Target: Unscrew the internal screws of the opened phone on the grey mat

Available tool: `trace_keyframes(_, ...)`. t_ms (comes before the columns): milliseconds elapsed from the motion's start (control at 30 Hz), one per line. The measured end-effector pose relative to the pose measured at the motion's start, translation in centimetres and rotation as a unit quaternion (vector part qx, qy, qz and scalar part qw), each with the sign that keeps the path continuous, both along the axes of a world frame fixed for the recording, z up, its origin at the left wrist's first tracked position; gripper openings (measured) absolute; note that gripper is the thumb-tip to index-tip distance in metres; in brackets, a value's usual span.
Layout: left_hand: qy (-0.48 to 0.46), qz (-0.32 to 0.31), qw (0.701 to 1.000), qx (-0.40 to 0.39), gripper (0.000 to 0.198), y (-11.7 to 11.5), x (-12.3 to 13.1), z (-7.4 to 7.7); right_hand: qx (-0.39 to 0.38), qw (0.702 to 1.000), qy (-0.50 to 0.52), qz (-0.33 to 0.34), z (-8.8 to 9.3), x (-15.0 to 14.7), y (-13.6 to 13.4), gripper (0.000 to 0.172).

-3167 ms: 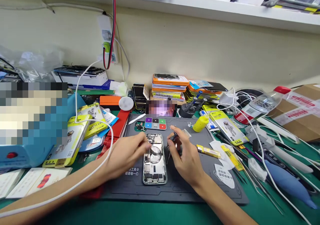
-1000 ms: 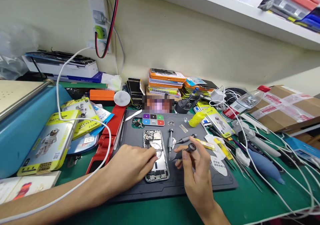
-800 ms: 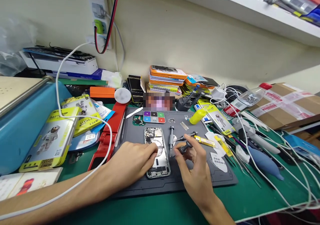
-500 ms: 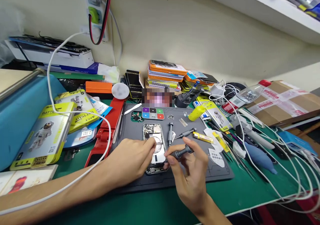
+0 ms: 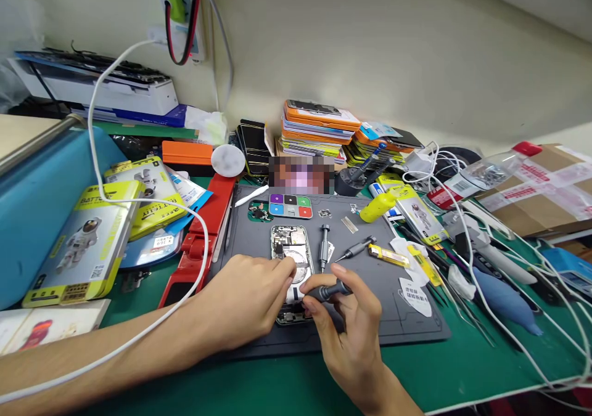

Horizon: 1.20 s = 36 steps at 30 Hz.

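An opened phone lies upright along its length on the dark grey work mat, its inner parts exposed. My left hand is closed over the phone's left side, fingertips down at its middle; what they pinch, if anything, is hidden. In my right hand a dark grey screwdriver is gripped between thumb and fingers, held nearly level, its tip end over the phone's lower right. Beyond that hand lie a second screwdriver and a third screwdriver.
A coloured screw tray sits behind the phone. Right of it are a yellow bottle, tweezers and a blue blower. Battery boxes and a red folding holder stand left. A white cable crosses above my left forearm.
The whole view has shifted, so the bench items sit a little further right and the wall shelf shows less. Both hands keep nearly the same poses at the phone, screwdriver still in the right.
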<state>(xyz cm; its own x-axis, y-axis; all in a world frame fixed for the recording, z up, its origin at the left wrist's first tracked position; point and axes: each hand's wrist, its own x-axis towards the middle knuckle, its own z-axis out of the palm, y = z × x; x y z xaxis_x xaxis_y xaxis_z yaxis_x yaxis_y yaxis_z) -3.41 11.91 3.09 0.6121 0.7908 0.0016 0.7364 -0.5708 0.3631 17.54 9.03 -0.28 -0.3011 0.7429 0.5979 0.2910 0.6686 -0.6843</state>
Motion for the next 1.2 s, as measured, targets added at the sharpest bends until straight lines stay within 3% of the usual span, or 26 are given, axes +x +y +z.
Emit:
trace_keyframes(100, 0.000, -0.002, 1.000, -0.001, 0.016, 0.1, 0.0, 0.1, -0.006, 1.000, -0.003, 0.002, 0.1, 0.0, 0.2, 0.069)
trace_keyframes(267, -0.001, -0.012, 1.000, -0.006, 0.011, 0.1, -0.1, 0.1, 0.079, 0.994, -0.080, 0.006, 1.1, 0.1, 0.6, 0.082)
trace_keyframes(400, -0.015, -0.020, 1.000, -0.003, 0.011, 0.0, -0.1, 0.1, 0.056, 0.994, -0.091, 0.028, 1.7, 0.4, 0.3, 0.076)
trace_keyframes(567, -0.054, -0.042, 0.998, -0.007, 0.014, 0.0, 0.0, 0.1, 0.101, 0.990, -0.102, 0.018, 0.6, 0.9, -0.2, 0.093)
trace_keyframes(667, -0.068, -0.050, 0.996, -0.014, 0.011, 0.0, -0.1, 0.2, 0.091, 0.990, -0.105, -0.007, 0.0, 1.1, -0.3, 0.085)
trace_keyframes(733, -0.070, -0.063, 0.995, -0.010, 0.005, 0.0, -0.1, 0.4, 0.083, 0.991, -0.102, -0.028, -0.3, 1.1, -0.4, 0.080)
trace_keyframes(867, -0.038, -0.095, 0.995, 0.014, 0.008, -0.1, -0.2, 0.3, 0.088, 0.990, -0.083, -0.073, -0.4, 0.6, -0.6, 0.089)
trace_keyframes(1000, -0.036, -0.109, 0.993, 0.027, 0.012, -0.1, -0.2, -0.2, 0.054, 0.997, -0.017, -0.059, 0.2, 0.1, -0.5, 0.084)
trace_keyframes(1200, -0.054, -0.072, 0.996, 0.009, 0.021, 0.2, -0.1, -0.3, 0.035, 0.991, 0.045, -0.119, 1.3, 0.9, 0.0, 0.077)
